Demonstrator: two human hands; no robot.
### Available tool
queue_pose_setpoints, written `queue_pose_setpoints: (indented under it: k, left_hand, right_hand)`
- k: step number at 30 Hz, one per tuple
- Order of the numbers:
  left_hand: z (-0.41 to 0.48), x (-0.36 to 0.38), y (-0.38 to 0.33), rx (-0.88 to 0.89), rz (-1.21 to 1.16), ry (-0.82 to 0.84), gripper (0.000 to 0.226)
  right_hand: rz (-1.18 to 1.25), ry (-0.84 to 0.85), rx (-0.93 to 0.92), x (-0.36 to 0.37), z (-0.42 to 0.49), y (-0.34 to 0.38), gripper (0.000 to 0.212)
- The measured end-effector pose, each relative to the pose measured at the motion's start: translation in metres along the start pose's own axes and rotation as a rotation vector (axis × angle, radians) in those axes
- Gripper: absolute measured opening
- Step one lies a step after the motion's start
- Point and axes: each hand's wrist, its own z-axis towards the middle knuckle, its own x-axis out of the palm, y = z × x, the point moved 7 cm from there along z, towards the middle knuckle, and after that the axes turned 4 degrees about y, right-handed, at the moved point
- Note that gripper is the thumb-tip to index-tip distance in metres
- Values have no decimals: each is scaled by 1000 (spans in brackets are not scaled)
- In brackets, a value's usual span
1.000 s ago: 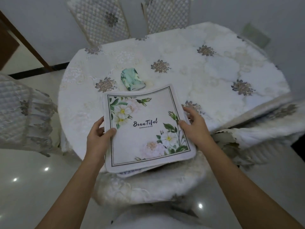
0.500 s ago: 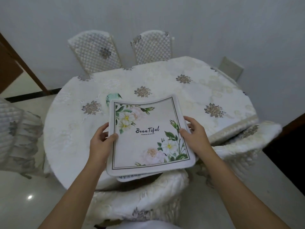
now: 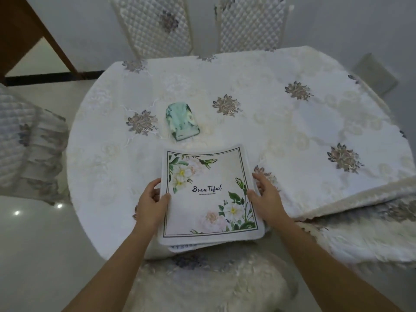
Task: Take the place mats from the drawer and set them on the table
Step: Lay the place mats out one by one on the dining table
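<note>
A stack of square white place mats (image 3: 209,194), the top one printed with flowers and the word "Beautiful", lies over the near edge of the round table (image 3: 281,136). A lower mat's edge peeks out at the bottom. My left hand (image 3: 152,203) grips the stack's left edge, thumb on top. My right hand (image 3: 263,199) holds the right edge, thumb on the mat and fingers along its side. The table wears a white embroidered cloth.
A small green packet (image 3: 182,121) lies on the cloth just beyond the mats. Padded chairs ring the table: two at the back (image 3: 155,25), one at the left (image 3: 27,140), one at the right (image 3: 364,235), one right below me (image 3: 209,282).
The mats have come down toward the tablecloth and sit lower over the near edge. The green packet, partly hidden behind the stack half a second ago, is fully in view.
</note>
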Motion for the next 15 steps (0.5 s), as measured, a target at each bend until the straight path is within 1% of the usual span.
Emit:
queue_pose_setpoints:
  k: [2, 5, 8, 11, 15]
  left_hand:
    - [6, 3, 14, -12, 31, 13, 46]
    - [4, 3, 24, -16, 53, -30, 45]
    - [-1, 4, 24, 8, 56, -63, 45]
    - [-3, 1, 28, 26, 114, -106, 46]
    - [-3, -3, 25, 41, 167, -131, 37]
  right_hand:
    - [-63, 1, 53, 10, 5, -20, 55]
    - [-116, -21, 100, 14, 2, -36, 52]
    - [-161, -34, 83, 9, 0, -35, 50]
    - [-167, -24, 80, 5, -2, -35, 45]
    - [-174, 1, 48, 10, -5, -27, 38]
